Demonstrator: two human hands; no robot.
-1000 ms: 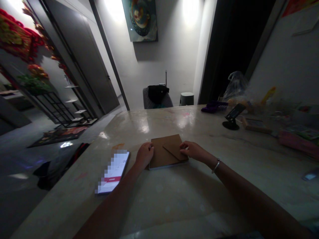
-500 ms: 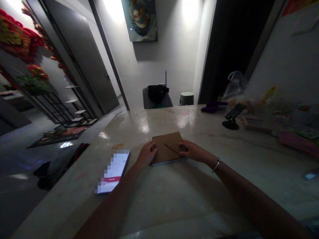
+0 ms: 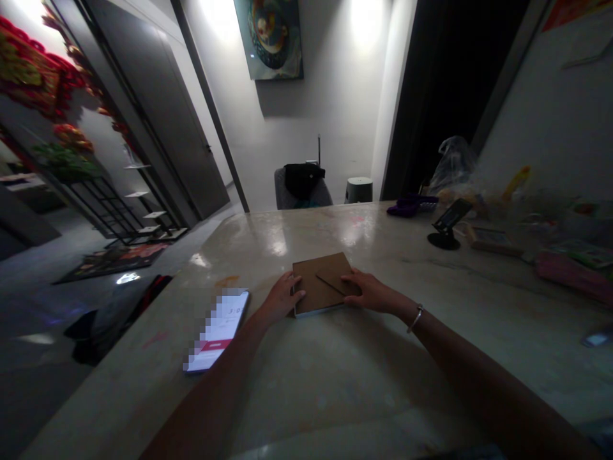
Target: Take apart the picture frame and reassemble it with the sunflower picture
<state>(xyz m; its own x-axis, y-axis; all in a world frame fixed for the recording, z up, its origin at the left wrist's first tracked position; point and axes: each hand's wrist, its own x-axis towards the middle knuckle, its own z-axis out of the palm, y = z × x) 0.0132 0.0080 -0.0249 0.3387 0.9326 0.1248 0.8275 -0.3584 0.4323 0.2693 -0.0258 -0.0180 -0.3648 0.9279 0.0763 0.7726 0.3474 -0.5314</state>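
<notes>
A flat brown box (image 3: 316, 292) with a pale lower edge lies on the pale stone-look table (image 3: 306, 377), in front of me. A dark diagonal line, perhaps a thin stick or a flap's edge, crosses its top. My left hand (image 3: 282, 295) grips the box's left edge, thumb on the top. On the other side my right hand (image 3: 366, 291) holds the right edge, with thumb and fingertips on the top. A bracelet is on my right wrist. The undersides of the fingers are hidden.
A lit phone (image 3: 220, 332) lies left of my left forearm. Toward the back right are a black stand (image 3: 445, 227), a wooden frame (image 3: 493, 239), a purple item (image 3: 407, 205) and a plastic bag (image 3: 453, 166). A chair (image 3: 304, 188) stands beyond the far edge.
The fingers of both hands have shifted slightly further onto the box top. The box has turned very slightly. The phone has stayed in place.
</notes>
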